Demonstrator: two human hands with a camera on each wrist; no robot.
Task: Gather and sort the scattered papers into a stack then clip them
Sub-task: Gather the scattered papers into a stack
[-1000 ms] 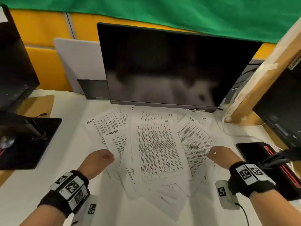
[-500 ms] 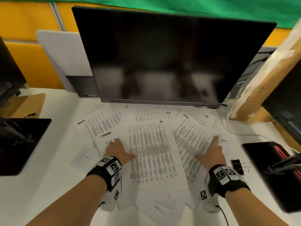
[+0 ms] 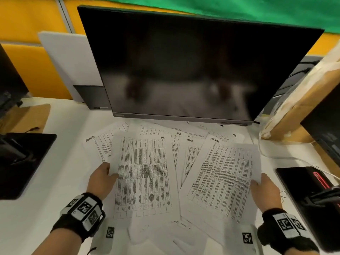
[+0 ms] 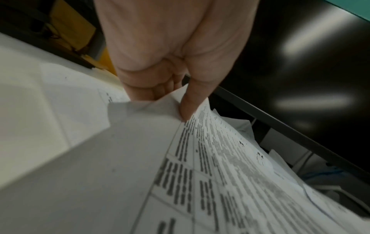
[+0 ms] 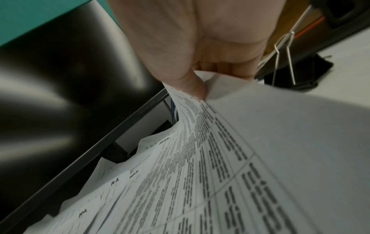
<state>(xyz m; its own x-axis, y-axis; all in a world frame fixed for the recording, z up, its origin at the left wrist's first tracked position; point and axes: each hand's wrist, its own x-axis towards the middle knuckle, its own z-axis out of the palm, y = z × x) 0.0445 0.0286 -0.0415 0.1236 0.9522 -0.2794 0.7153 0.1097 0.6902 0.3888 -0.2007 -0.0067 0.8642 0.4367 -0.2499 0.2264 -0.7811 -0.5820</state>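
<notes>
1. White table (image 3: 60, 181) carries the mess; a dark monitor (image 3: 193, 70) fills the upper centre of the head view, with black stands at the left and right edges.
2. Scattered papers (image 3: 185, 155) fan out across the centre of the frame, below the monitor's bottom edge, overlapping at odd angles. More sheets lie at lower centre, blurred.
3. Left hand (image 3: 102, 180), lower left, pinches the left edge of one printed sheet (image 3: 143, 173), thumb on top, fingers under; the edge crumples at the grip in the left wrist view.
4. Right hand (image 3: 265, 190), lower right, pinches the right edge of another sheet (image 3: 222, 181) the same way. Both sheets are raised off the pile.
5. Binder clip (image 5: 296, 69) lies on the table past the right hand, seen in the right wrist view only.
6. Risks, as I judge them:
   - One-edge pinches let the free corners droop; dragging them could snag and shove the loose sheets below, perhaps under the monitor.
   - Tight thumb pressure may crease or tear an edge.
   - Handwritten marks at the top corners look like the sorting cue; merging the two sheets unread could misorder the stack.
   - Clip sits close to the right wrist; a sweep could knock it away.
</notes>
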